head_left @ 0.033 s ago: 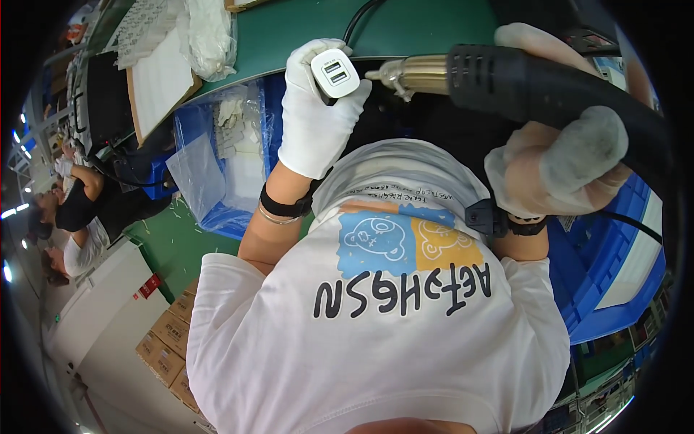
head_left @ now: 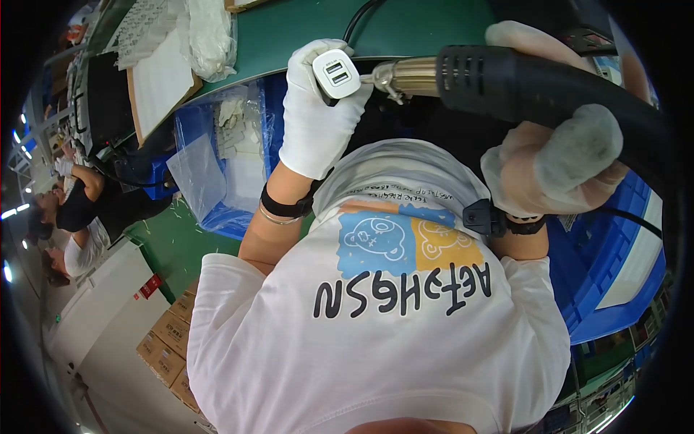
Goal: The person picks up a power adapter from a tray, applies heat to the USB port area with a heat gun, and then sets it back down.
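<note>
In my white-gloved left hand (head_left: 314,123) is a white charger head (head_left: 336,73) with two USB ports facing up; the fingers close around its sides. My right hand (head_left: 553,163) grips a black hot-air gun (head_left: 481,81). The fingertips of that hand wear pale translucent covers. The gun's metal barrel (head_left: 413,77) narrows to a thin nozzle (head_left: 367,78), which points left at the charger's side. Nozzle and charger edge look very close together; whether they touch I cannot tell.
A green worktop (head_left: 434,29) lies beyond my hands, with a black cable (head_left: 350,29) on it. Clear plastic bags (head_left: 210,43) sit far left. Blue bins stand left (head_left: 217,210) and right (head_left: 600,289) of me. Cartons (head_left: 163,347) and other people (head_left: 79,195) are at left.
The hot-air gun in my right hand has shifted slightly left, bringing its nozzle up to the charger's edge. My left hand and the charger have barely moved.
</note>
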The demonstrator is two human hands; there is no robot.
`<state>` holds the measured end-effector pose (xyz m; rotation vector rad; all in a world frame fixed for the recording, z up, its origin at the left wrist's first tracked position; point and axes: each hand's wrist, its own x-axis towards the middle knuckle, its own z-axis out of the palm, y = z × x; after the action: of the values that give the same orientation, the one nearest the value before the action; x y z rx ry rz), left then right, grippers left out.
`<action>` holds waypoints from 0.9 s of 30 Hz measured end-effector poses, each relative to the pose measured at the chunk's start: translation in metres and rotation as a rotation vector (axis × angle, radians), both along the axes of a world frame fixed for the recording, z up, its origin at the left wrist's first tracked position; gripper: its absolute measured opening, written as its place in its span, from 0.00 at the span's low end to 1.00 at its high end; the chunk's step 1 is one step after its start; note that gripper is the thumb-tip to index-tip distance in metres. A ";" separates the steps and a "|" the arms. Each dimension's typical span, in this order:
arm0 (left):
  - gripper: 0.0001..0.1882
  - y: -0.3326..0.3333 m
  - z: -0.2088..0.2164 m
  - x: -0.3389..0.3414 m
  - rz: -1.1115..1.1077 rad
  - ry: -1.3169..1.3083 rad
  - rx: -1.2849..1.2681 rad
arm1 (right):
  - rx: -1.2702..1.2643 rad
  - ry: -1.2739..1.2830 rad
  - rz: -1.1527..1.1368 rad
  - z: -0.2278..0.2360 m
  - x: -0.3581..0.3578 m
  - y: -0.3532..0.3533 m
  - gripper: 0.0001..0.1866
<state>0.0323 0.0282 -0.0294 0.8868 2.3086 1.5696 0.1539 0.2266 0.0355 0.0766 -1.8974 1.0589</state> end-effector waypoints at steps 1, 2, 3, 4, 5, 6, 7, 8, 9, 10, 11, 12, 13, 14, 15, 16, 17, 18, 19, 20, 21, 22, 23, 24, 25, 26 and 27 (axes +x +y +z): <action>0.27 0.000 0.000 0.000 -0.003 0.000 0.000 | -0.018 0.009 0.027 0.000 0.000 0.001 0.21; 0.27 0.001 -0.001 0.000 -0.004 0.000 -0.001 | -0.037 0.019 0.054 -0.001 0.000 0.001 0.19; 0.28 0.001 -0.001 0.000 -0.005 0.001 -0.002 | -0.055 0.029 0.083 -0.002 0.000 0.002 0.17; 0.28 0.002 -0.001 0.000 -0.005 0.002 -0.002 | -0.073 0.039 0.111 -0.002 -0.001 0.003 0.14; 0.28 0.002 0.000 0.000 -0.006 0.002 -0.003 | -0.092 0.048 0.140 -0.003 -0.001 0.003 0.13; 0.28 0.001 0.001 0.000 -0.010 -0.010 -0.001 | -0.110 0.058 0.170 -0.004 -0.002 0.004 0.11; 0.28 0.001 0.002 0.000 -0.014 -0.022 0.001 | -0.128 0.067 0.200 -0.005 -0.002 0.004 0.11; 0.28 0.001 0.003 0.001 -0.019 -0.035 0.003 | -0.146 0.075 0.228 -0.006 -0.002 0.004 0.11; 0.28 0.002 0.003 0.001 -0.021 -0.036 0.003 | -0.146 0.074 0.226 -0.010 -0.003 0.002 0.11; 0.28 0.002 0.003 0.002 -0.017 -0.033 -0.014 | -0.116 0.110 0.043 -0.016 -0.006 -0.002 0.17; 0.28 0.003 0.003 0.002 -0.010 -0.028 -0.031 | -0.087 0.147 -0.137 -0.022 -0.009 -0.008 0.25; 0.28 0.003 0.004 0.003 -0.004 -0.022 -0.049 | -0.058 0.184 -0.318 -0.023 -0.013 -0.013 0.33; 0.28 0.003 0.003 0.002 0.001 -0.020 -0.049 | -0.058 0.186 -0.313 -0.019 -0.019 -0.018 0.33; 0.28 0.003 0.001 0.001 0.004 -0.036 -0.018 | -0.162 0.186 -0.397 -0.011 -0.024 -0.025 0.28; 0.28 0.002 -0.001 0.001 0.008 -0.051 0.013 | -0.266 0.186 -0.480 -0.004 -0.029 -0.031 0.24; 0.28 0.003 -0.001 0.001 0.001 -0.071 0.045 | -0.367 0.181 -0.573 0.001 -0.030 -0.034 0.21; 0.28 0.004 0.000 0.002 -0.002 -0.074 0.045 | -0.366 0.179 -0.577 0.001 -0.028 -0.032 0.21; 0.28 0.005 0.002 0.002 -0.004 -0.082 0.041 | -0.316 0.157 -0.522 0.000 -0.025 -0.030 0.23; 0.28 0.006 0.004 0.003 -0.006 -0.090 0.036 | -0.265 0.134 -0.466 -0.001 -0.020 -0.026 0.24; 0.28 0.006 0.005 0.004 -0.007 -0.098 0.031 | -0.215 0.112 -0.409 -0.003 -0.015 -0.022 0.26; 0.28 0.006 0.005 0.003 -0.005 -0.096 0.031 | -0.166 0.092 -0.348 -0.004 -0.012 -0.018 0.28; 0.28 0.004 0.004 0.002 -0.008 -0.101 0.034 | -0.116 0.072 -0.287 -0.005 -0.009 -0.015 0.30; 0.28 0.003 0.003 0.001 -0.010 -0.106 0.037 | -0.066 0.052 -0.226 -0.005 -0.007 -0.013 0.32; 0.28 0.002 0.003 0.001 -0.013 -0.112 0.040 | -0.016 0.032 -0.165 -0.007 -0.006 -0.012 0.34; 0.28 0.003 0.002 0.000 -0.011 -0.112 0.042 | -0.015 0.032 -0.164 -0.007 -0.004 -0.012 0.34; 0.29 0.004 0.002 0.000 -0.002 -0.130 0.059 | -0.014 -0.005 -0.164 -0.002 -0.004 -0.016 0.35; 0.29 0.005 0.002 -0.001 0.007 -0.147 0.076 | -0.012 -0.042 -0.163 0.003 -0.004 -0.019 0.35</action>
<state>0.0317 0.0331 -0.0275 0.7527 2.1665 1.6760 0.1499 0.2078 0.0387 -0.1067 -1.8991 0.9678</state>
